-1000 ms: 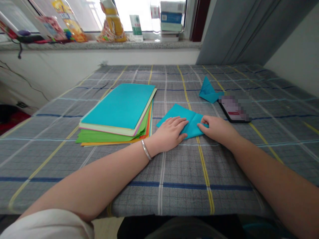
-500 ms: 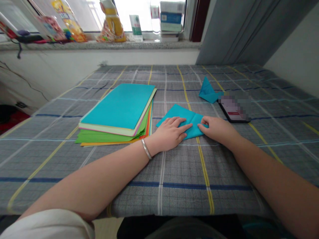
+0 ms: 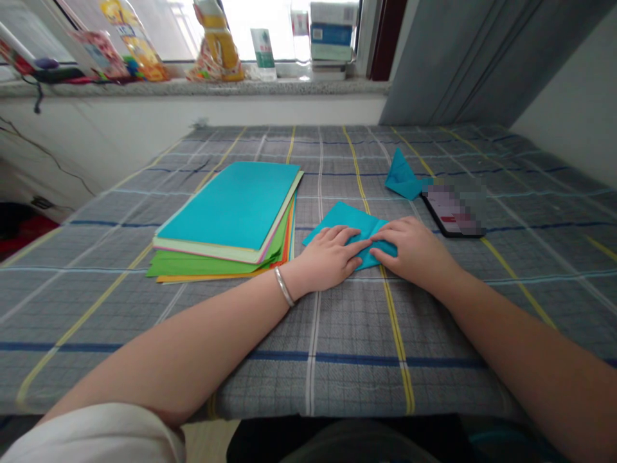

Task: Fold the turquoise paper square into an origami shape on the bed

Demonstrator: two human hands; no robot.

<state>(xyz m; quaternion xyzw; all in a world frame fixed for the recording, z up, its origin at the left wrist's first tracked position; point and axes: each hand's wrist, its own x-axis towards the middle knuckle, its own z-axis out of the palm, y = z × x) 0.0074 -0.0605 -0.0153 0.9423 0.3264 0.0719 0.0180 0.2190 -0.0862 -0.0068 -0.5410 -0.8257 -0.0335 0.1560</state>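
Note:
A folded sheet of blue paper point(image 3: 341, 215) lies on the checked cloth in front of me, with creases toward its right side. My left hand point(image 3: 332, 258), a silver bangle at its wrist, rests flat on the paper's near left part with its fingers spread. From the right, my right hand point(image 3: 409, 251) lies over the paper's right end, fingers stretched out and pressing on it. The fingertips of both hands almost meet near the paper's middle. Part of the paper is hidden under the hands.
Left of my hands lies a stack of coloured paper point(image 3: 231, 202), blue on top. A folded blue paper shape point(image 3: 402, 177) stands farther back on the right, beside a phone point(image 3: 450, 212). Bottles and boxes line the windowsill point(image 3: 289, 87) behind the cloth-covered table point(image 3: 159, 360).
My right hand has let go of the paper's right edge and moved left, its fingers opening out over the paper. My left hand has stayed in place.

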